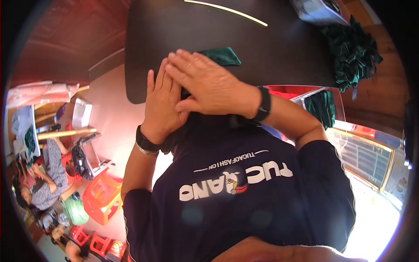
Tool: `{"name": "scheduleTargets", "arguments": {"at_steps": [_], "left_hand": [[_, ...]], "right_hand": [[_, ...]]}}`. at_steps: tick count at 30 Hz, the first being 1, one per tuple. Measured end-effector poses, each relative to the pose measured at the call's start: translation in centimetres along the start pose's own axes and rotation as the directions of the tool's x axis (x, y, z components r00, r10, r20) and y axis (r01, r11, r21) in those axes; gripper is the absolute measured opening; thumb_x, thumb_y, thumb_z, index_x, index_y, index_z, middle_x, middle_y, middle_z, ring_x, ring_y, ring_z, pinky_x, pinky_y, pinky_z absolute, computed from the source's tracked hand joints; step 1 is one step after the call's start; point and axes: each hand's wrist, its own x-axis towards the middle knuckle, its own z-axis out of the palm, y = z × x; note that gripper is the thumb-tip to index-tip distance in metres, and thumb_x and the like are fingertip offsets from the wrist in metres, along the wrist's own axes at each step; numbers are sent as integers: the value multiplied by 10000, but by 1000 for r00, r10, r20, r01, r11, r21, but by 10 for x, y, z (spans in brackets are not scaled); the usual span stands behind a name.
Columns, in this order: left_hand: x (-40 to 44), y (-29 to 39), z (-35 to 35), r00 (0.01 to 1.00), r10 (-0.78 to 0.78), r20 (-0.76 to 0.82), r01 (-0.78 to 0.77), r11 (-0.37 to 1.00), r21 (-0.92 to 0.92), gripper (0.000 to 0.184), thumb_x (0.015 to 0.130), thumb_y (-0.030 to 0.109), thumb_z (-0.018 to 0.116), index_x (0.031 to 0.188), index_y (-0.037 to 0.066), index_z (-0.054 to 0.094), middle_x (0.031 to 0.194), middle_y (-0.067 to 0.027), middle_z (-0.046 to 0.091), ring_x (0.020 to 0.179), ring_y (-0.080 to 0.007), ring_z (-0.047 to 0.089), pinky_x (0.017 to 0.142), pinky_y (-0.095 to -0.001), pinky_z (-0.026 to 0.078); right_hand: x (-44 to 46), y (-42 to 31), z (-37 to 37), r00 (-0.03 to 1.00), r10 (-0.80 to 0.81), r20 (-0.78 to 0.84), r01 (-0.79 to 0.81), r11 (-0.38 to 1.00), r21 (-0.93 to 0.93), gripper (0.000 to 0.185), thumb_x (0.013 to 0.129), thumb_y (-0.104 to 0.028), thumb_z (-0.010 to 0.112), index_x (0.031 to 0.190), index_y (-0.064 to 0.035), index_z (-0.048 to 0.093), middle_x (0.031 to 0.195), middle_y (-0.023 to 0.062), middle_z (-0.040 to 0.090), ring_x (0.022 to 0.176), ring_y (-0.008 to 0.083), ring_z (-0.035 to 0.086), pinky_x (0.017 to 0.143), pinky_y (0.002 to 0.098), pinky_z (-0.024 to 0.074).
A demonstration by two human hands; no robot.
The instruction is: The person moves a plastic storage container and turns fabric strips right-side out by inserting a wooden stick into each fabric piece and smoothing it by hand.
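My left hand (162, 105) is raised at the edge of the dark table (174, 26), its fingers stretched out. Across its fingertips lies my right hand (213, 83), flat with fingers extended, so the two hands overlap. I see nothing held in either one. Just beyond the right hand, a dark green piece of cloth (223, 56) lies on the tabletop, partly covered by that hand. Both wrists carry a black band.
Bunched dark green cloth pieces (352, 52) sit at the table's right, near a clear plastic container (318, 11). More green cloth (321, 108) hangs below. A thin pale strip (227, 11) shows farther back. Leftward are an orange stool (102, 196) and a seated person (50, 179).
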Motion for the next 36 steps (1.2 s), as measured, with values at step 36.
{"name": "scheduleTargets", "arguments": {"at_steps": [36], "left_hand": [[-85,-34,-18,813,-442,-378,178,808,-562,281,917,35,514,1169,-42,611,1217,-147,622,1113,-215,581,933,-316,448]], "right_hand": [[-65,65,-56,953,257,-161,-289,930,-228,159,830,-153,657,949,-51,626,1035,110,662,989,295,616,836,390,501]]}}
